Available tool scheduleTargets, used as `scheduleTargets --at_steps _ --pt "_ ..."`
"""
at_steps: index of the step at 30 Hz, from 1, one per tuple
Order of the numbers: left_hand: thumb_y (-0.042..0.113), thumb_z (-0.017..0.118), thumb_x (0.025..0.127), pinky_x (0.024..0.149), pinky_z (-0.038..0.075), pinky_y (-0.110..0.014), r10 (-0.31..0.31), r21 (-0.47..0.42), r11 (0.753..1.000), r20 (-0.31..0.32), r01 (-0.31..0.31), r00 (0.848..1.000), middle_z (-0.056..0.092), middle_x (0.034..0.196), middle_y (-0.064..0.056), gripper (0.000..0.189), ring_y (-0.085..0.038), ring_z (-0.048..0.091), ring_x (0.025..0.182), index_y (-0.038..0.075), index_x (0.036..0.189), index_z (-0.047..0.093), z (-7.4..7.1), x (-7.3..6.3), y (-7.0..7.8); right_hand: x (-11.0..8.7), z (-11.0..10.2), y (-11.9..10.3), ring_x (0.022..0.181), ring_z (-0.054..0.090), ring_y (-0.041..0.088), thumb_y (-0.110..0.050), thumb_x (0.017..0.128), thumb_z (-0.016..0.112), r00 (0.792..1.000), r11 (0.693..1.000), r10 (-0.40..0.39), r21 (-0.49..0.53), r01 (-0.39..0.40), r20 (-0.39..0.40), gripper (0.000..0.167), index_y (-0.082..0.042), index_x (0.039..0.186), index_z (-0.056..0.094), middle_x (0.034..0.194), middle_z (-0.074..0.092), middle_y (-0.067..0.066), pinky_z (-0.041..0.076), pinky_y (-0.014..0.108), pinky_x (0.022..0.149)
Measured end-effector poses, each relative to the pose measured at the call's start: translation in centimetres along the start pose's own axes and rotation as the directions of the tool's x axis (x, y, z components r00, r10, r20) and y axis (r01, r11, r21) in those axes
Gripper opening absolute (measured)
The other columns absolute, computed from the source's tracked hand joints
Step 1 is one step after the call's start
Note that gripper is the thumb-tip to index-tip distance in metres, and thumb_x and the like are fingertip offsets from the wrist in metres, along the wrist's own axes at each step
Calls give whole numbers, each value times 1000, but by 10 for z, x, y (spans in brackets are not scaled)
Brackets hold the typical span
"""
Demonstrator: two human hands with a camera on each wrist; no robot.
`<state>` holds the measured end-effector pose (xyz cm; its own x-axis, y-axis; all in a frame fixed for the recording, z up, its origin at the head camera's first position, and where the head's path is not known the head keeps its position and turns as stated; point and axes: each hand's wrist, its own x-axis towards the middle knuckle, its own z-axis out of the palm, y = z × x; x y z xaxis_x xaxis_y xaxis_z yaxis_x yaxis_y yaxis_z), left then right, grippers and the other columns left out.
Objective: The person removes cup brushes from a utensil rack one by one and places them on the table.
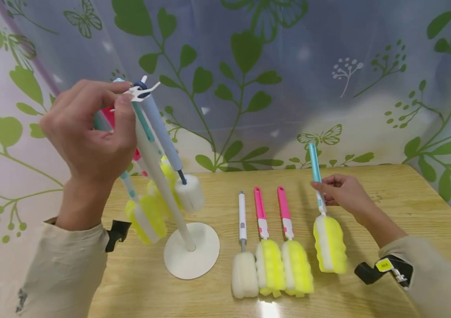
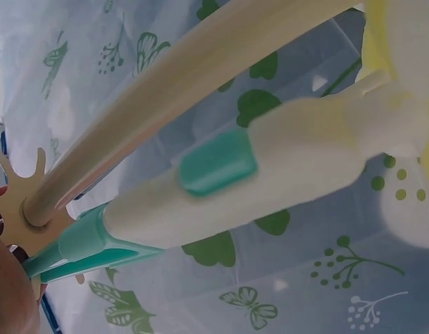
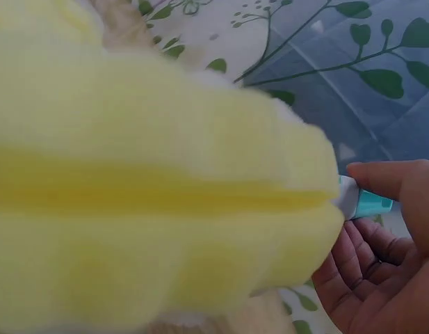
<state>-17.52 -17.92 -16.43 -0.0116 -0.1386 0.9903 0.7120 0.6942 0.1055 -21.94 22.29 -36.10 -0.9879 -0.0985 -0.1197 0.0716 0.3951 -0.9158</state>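
At the upper left of the head view, my left hand pinches the white hooked top of a stand with a round base. Several sponge brushes hang from it, among them a blue-handled one with a white sponge. The left wrist view shows a teal-and-white brush handle hanging beside the pole. Over the table's right side, my right hand grips a bottle brush with a teal handle, its yellow and white sponge pointing down. That sponge fills much of the right wrist view.
On the wooden table lie a white-handled brush and two pink-handled brushes, one beside the other, between stand and right hand. A leaf-patterned curtain hangs behind the table.
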Motion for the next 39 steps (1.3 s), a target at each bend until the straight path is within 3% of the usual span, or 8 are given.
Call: scheduleTargets --at_steps 8,13,20,30,39 --pt "26 53 73 56 24 -22 -6 -3 1000 -11 6 1000 72 73 -3 36 -35 60 56 -4 53 55 2 2 0 -4 11 23 77 64 17 -43 88 63 998 998 67 -14 -66 20 55 6 112 53 88 61 8 54 38 78" --pt "24 54 73 56 24 -21 -11 -8 1000 -23 11 1000 71 71 -4 35 -35 61 57 -5 53 55 1 2 1 -4 19 30 74 63 18 -41 88 64 997 998 69 -17 -68 39 53 7 109 54 85 60 8 54 40 76" --pt "24 53 72 55 23 -22 -3 -23 1000 -25 3 1000 71 71 -4 35 -35 61 56 -4 52 54 2 3 1 -3 28 43 74 62 19 -36 90 63 992 993 111 -52 -108 57 43 5 102 57 81 60 6 54 35 72" --pt "24 53 73 56 25 -22 -9 -25 1000 -26 8 1000 71 71 -4 35 -34 61 57 -4 52 55 3 0 0 -1 34 56 68 62 17 -35 88 66 985 986 159 -57 -155 73 43 5 98 57 78 62 7 54 33 67" --pt "23 53 73 57 25 -21 -15 -19 1000 -27 14 1000 71 71 -4 35 -34 62 58 -5 52 54 2 0 1 2 39 61 69 59 15 -36 88 65 987 986 151 -79 -147 51 40 3 93 58 79 60 6 54 31 65"
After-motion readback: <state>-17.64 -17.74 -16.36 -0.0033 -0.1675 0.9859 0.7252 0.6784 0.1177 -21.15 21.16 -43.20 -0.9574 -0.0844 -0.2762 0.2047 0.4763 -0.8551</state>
